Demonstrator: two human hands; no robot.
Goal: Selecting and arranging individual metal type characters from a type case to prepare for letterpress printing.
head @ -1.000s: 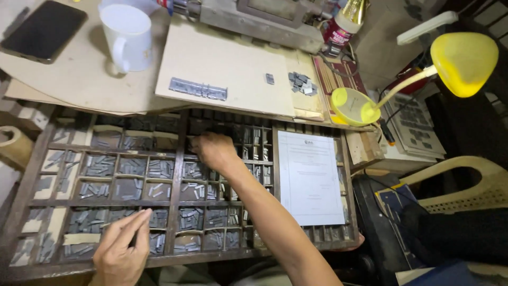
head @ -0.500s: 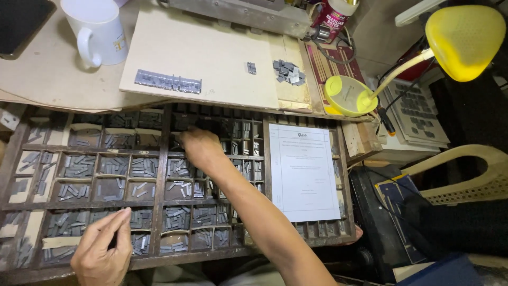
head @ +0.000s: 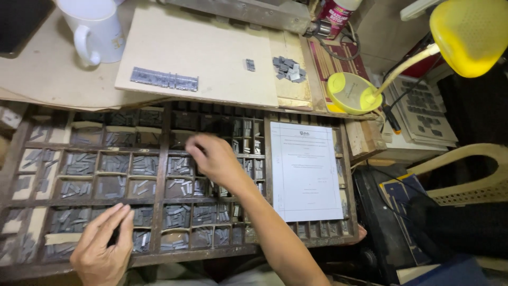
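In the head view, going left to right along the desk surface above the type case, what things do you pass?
White ceramic mug → long row of grey metal type set in a line → single small grey type block → loose heap of grey type pieces → round yellow lamp base → grey keypad device.

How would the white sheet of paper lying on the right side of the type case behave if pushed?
The sheet of paper looks thin and flat, so it would probably slide easily and flex when lifted. It spans several compartments of the type case, so it may sag if pressed.
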